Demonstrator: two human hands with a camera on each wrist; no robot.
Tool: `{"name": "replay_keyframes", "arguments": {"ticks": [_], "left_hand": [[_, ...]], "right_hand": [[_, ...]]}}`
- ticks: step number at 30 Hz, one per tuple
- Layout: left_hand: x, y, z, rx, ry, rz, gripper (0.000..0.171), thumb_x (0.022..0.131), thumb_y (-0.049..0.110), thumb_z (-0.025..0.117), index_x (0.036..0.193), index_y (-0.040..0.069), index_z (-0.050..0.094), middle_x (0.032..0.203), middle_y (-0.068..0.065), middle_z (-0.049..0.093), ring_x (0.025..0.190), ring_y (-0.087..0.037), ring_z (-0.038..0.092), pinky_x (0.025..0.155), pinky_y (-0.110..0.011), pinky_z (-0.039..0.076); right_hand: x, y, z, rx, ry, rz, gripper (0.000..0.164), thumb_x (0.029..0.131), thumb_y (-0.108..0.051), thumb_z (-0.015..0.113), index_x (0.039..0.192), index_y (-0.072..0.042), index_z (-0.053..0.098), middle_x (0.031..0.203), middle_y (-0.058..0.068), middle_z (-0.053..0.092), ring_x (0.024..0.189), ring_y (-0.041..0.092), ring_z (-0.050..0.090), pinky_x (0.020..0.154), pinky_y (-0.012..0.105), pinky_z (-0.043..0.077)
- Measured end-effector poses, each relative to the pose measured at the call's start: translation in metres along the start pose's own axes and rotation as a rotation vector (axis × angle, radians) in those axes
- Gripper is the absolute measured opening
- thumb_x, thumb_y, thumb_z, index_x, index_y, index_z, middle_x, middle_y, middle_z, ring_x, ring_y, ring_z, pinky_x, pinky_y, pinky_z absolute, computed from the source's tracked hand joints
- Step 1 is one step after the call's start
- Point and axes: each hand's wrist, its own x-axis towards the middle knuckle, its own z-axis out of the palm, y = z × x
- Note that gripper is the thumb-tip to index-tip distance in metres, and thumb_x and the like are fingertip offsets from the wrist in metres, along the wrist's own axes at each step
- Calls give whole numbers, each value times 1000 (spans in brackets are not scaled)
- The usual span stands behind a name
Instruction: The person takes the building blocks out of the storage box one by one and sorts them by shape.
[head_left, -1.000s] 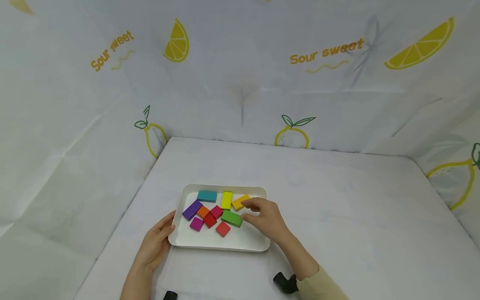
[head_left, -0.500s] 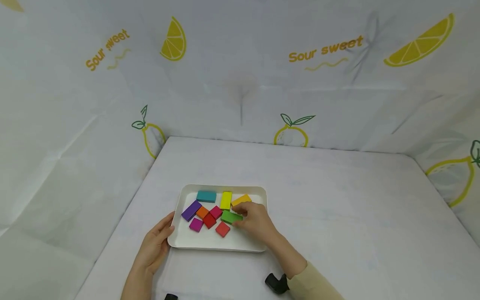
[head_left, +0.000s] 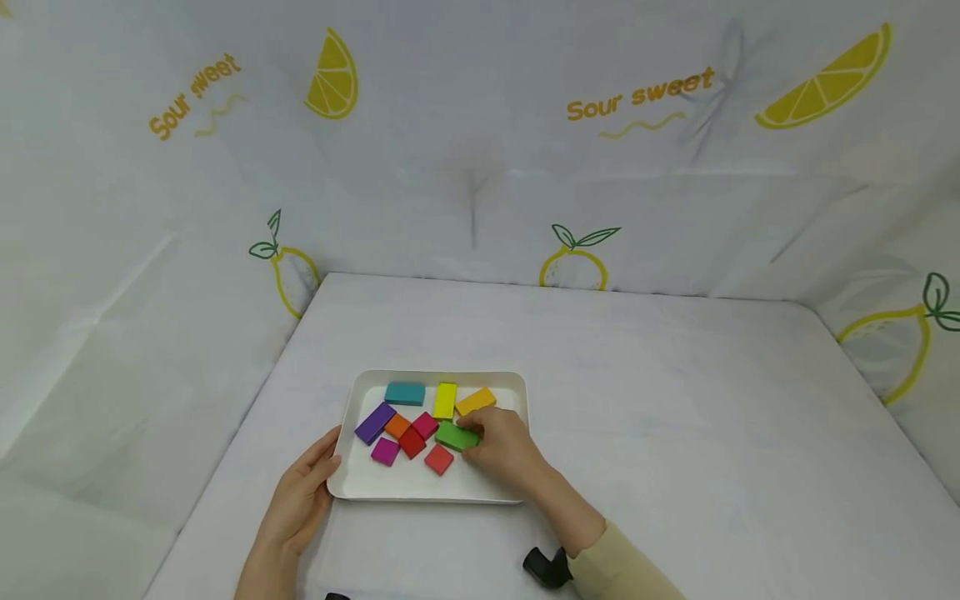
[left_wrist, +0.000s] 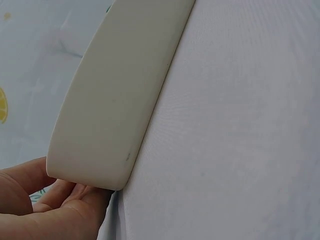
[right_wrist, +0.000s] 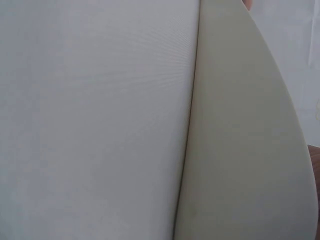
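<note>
In the head view a white tray (head_left: 427, 490) holds several coloured wooden blocks. My right hand (head_left: 504, 447) reaches over the tray's right side and pinches a green block (head_left: 454, 436) between thumb and fingers. At the tray's left end my left hand (head_left: 300, 492) rests thumb and fingertips against the outer wall, also seen close up in the left wrist view, where the fingers (left_wrist: 75, 210) touch the tray's corner. The right wrist view is mostly filled by the tray's outer wall (right_wrist: 245, 130), with the green block hidden there.
Around the green block lie a yellow block (head_left: 445, 401), an orange-yellow block (head_left: 476, 401), a coral block (head_left: 438, 459), a teal block (head_left: 405, 394) and a purple block (head_left: 374, 423). A black device (head_left: 546, 567) is by the right forearm. White lemon-printed sheeting (head_left: 480, 150) hangs behind the table.
My right hand has moved left and down from beside the orange-yellow block, and its fingers have closed onto the green block. The left hand stays at the tray; the head view has shifted slightly.
</note>
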Motion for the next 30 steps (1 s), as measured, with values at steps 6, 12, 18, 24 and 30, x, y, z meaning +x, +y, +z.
{"name": "replay_keyframes", "arguments": {"ticks": [6,12,18,24,30], "left_hand": [[1,1,0,3,-8,15,65,104,18,49,157,1,16,148,13,38,124,19,43,105,-2,39],[2,0,-1,-17,-13,33,66,103,16,50,156,-2,15,130,30,50,123,18,44,103,-2,41],[2,-1,-1,-14,-5,23,67,103,17,50,157,-1,14,148,15,42,122,19,44,104,-2,40],[0,-1,-1,5,-5,-5,68,103,19,51,157,1,14,166,-17,7,117,22,43,103,0,39],[0,-2,0,17,15,-10,69,102,20,52,157,1,15,164,-2,21,118,22,44,103,0,39]], "right_hand": [[-1,-2,-4,-11,11,-18,35,81,-1,76,115,-5,73,113,7,74,98,16,65,91,34,62],[-2,-3,-11,-22,3,-17,35,81,-1,74,116,-7,73,115,5,73,102,16,65,92,34,61],[-8,-4,-29,-10,35,-58,36,80,-1,75,116,-5,72,115,7,73,104,20,67,91,36,61],[-11,6,-64,22,116,-129,38,81,-2,77,118,-8,71,115,4,73,104,21,68,91,41,62],[-2,31,-101,19,259,-118,39,83,-4,76,121,-7,69,120,10,71,108,29,69,91,46,61]]}}
